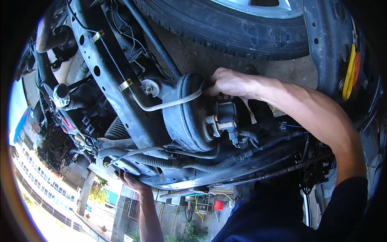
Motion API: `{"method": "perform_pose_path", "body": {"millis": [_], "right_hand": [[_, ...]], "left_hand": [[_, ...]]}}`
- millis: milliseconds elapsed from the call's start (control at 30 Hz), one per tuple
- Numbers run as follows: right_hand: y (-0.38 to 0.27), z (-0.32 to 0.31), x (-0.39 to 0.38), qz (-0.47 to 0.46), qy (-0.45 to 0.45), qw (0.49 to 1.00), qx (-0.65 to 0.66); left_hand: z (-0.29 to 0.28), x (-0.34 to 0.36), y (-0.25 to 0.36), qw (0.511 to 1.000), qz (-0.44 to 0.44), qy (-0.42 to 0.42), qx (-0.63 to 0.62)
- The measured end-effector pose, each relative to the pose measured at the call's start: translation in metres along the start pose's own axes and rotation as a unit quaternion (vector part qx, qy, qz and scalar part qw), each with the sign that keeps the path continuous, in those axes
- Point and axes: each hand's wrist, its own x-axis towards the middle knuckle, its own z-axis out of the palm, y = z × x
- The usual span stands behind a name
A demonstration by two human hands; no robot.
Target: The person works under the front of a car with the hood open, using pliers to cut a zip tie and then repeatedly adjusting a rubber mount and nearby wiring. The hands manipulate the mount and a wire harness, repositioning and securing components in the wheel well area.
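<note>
A round black canister (pixel 177 117) sits on the dark metal frame rail (pixel 121 92) of a vehicle, with a thin grey hose (pixel 169 103) curving across its top. Against its far right side, my right hand (pixel 226 84) has its fingers curled and closed; what they hold is hidden. Just below that hand, a black valve (pixel 226 113) with a wired plug is fixed to the canister. At the lower left, my left hand (pixel 133 183) touches the edge of the lower beam (pixel 177 183), fingers stretched out and partly in shadow.
Along the beam runs a black corrugated conduit (pixel 209 166). Beyond the canister stands a large tyre (pixel 225 32), with a dark rod (pixel 155 40) to its left. Yellow and red straps (pixel 350 74) hang at the right. A red bucket (pixel 218 205) stands below the beam.
</note>
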Motion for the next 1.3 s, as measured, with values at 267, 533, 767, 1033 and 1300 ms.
{"method": "perform_pose_path", "body": {"millis": [267, 533, 767, 1033, 1300], "right_hand": [[-0.006, 0.002, 0.003, 0.005, 0.015, 1.000, -0.002], [-0.002, 0.000, 0.003, 0.027, -0.002, 0.999, 0.022], [0.015, 0.000, 0.003, -0.017, -0.001, 1.000, 0.013], [0.012, -0.006, 0.006, -0.057, -0.040, 0.997, 0.020], [0.003, -0.011, 0.000, -0.023, -0.057, 0.998, 0.009]], "left_hand": [[0.013, -0.004, 0.025, 0.986, -0.107, 0.060, -0.117], [-0.003, 0.001, -0.007, 1.000, -0.010, 0.029, -0.003], [0.011, -0.002, 0.025, 0.983, -0.125, 0.073, -0.114], [0.009, 0.000, 0.028, 0.990, -0.095, 0.044, -0.093], [0.000, 0.000, -0.013, 0.999, -0.003, 0.045, -0.028]]}}
